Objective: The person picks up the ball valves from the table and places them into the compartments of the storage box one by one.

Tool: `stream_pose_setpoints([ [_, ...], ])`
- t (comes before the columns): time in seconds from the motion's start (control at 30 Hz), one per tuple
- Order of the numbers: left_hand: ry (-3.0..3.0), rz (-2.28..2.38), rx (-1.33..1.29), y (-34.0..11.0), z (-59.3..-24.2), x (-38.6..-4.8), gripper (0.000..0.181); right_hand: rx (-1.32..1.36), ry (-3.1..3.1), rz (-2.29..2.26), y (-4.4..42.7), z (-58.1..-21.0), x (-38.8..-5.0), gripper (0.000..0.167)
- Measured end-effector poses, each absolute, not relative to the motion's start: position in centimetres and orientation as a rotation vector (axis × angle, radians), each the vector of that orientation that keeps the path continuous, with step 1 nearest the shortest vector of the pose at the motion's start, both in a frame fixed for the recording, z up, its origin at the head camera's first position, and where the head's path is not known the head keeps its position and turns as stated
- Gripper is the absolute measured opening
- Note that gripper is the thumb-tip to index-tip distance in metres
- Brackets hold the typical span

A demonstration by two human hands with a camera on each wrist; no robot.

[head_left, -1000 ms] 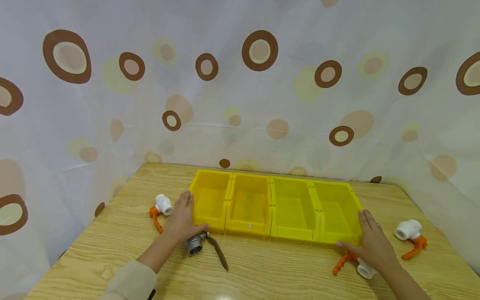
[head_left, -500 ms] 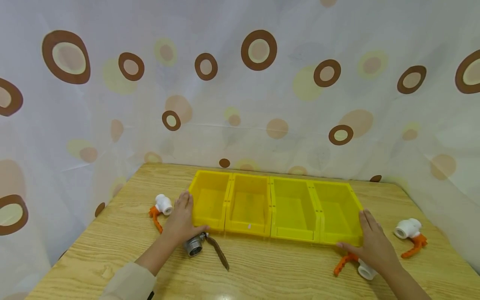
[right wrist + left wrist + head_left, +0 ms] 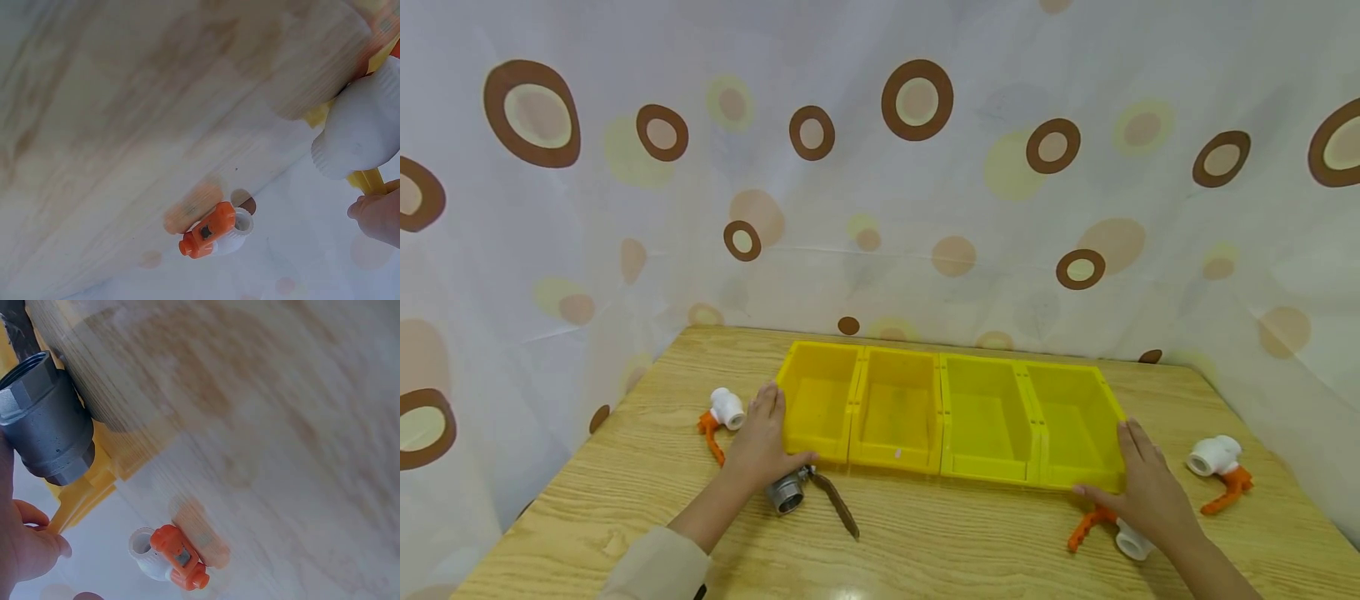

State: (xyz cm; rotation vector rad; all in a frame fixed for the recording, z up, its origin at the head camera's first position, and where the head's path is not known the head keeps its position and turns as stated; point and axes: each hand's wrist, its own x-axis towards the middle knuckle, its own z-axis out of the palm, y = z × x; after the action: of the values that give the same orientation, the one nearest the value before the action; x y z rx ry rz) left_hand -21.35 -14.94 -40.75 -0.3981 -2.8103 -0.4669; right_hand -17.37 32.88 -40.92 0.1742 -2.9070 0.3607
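A row of yellow plastic storage bins (image 3: 898, 457), joined side by side, stands near the back of the table. My left hand (image 3: 763, 442) holds its left end, fingers at the side rim and thumb along the front. At the right end, my right hand (image 3: 1150, 492) grips the row in the same way. Partly under the left hand lies a metal ball valve (image 3: 787, 492) with a dark lever (image 3: 835, 504). Below the right hand is a white plastic valve (image 3: 1131, 540) with an orange handle (image 3: 1090, 527), partly hidden by that hand.
Another white valve with an orange handle (image 3: 727, 408) lies left of the bins, and one more such valve (image 3: 1216, 458) lies on the right. The wooden table (image 3: 940, 550) meets a patterned curtain (image 3: 880, 208) at its back and sides.
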Motion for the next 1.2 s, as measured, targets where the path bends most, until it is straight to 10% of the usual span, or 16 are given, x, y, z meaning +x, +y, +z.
stream_pose_setpoints([
  [1.2, -2.816, -0.439, -0.391, -14.96, -40.88, -20.62, 0.100, 0.170, -2.920, 0.371, 32.97, -40.99, -16.84, 0.115],
])
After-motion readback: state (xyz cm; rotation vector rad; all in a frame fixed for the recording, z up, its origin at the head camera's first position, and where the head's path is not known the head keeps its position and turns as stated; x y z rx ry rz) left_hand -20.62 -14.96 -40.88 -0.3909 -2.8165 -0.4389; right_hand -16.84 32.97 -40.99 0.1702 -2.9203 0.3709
